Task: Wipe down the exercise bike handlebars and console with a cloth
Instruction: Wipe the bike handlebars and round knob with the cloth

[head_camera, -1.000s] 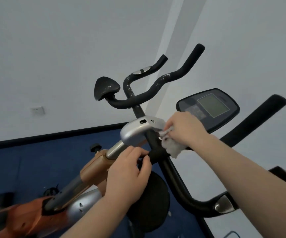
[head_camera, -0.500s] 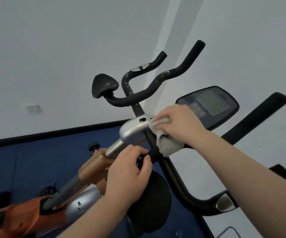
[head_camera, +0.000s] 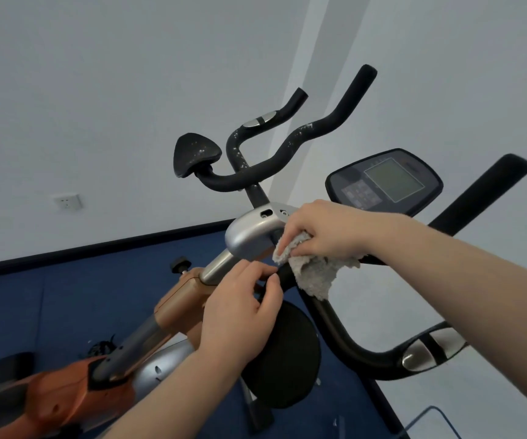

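Since 0.5 s ago, right hand [head_camera: 322, 231] sits lower on the bar junction, cloth [head_camera: 314, 274] bunched beneath it. Right hand grips the grey cloth against the black handlebars [head_camera: 328, 318], just beside the silver bracket [head_camera: 249, 232]. Left hand [head_camera: 240, 315] pinches the bar end just below that bracket. Console [head_camera: 385, 182] is above the right hand, untouched.
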The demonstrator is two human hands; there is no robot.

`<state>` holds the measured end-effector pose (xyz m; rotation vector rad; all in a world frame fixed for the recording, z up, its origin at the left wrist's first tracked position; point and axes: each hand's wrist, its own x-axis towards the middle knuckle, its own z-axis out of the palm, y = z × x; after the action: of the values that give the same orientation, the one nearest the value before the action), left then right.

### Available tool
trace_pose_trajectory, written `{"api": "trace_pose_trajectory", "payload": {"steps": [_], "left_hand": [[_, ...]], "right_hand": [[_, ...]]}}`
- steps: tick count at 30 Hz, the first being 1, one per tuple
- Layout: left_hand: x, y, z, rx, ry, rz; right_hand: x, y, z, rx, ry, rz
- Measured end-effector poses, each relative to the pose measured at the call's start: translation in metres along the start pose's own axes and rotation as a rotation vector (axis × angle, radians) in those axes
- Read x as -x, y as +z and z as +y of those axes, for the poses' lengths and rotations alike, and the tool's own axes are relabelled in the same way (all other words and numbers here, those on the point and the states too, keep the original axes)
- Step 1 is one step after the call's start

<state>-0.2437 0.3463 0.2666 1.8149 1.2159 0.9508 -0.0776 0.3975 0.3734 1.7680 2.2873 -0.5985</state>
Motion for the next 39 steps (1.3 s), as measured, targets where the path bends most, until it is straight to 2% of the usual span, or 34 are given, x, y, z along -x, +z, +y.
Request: {"api": "trace_pose_trajectory", "payload": {"steps": [4,7,9,11,14,17,25,30,31,33,35,39], "left_hand": [[-0.001,-0.002,-0.001,-0.024,0.010,-0.017],[-0.002,-0.001,-0.002,-0.019,0.014,-0.038],[-0.002,0.000,-0.003,0.018,0.016,-0.037],[-0.001,0.001,-0.005,0.099,0.000,-0.022],[0.001,0.004,-0.012,0.267,-0.080,0.005],[0.000,0.004,-0.015,0.322,-0.114,0.011],[-0.001,0.001,-0.019,0.346,-0.120,-0.047],[0.002,-0.014,-0.021,0.216,-0.089,-0.112],[0.004,-0.022,-0.023,0.192,-0.104,-0.111],[0.008,-0.039,-0.025,0.168,-0.147,-0.066],[0.016,-0.057,-0.026,0.149,-0.176,0.027],[0.046,-0.089,-0.026,-0.037,-0.181,0.249]], "right_hand": [[0.012,-0.014,0.000,0.058,0.033,0.005],[0.043,-0.031,0.008,0.157,0.251,0.096],[0.055,-0.025,0.008,0.175,0.368,0.290],[0.049,0.000,-0.002,0.055,0.370,0.530],[0.030,0.054,-0.027,-0.031,0.306,0.650],[0.029,0.073,-0.026,-0.101,0.236,0.794],[0.042,0.072,-0.032,-0.049,0.122,0.634],[0.056,0.052,-0.035,-0.102,0.123,0.458],[0.059,0.050,-0.036,-0.130,0.156,0.486],[0.064,0.050,-0.042,-0.232,0.188,0.654],[0.064,0.054,-0.058,-0.349,0.128,0.779],[0.057,0.073,-0.089,-0.408,-0.077,0.763]]}}
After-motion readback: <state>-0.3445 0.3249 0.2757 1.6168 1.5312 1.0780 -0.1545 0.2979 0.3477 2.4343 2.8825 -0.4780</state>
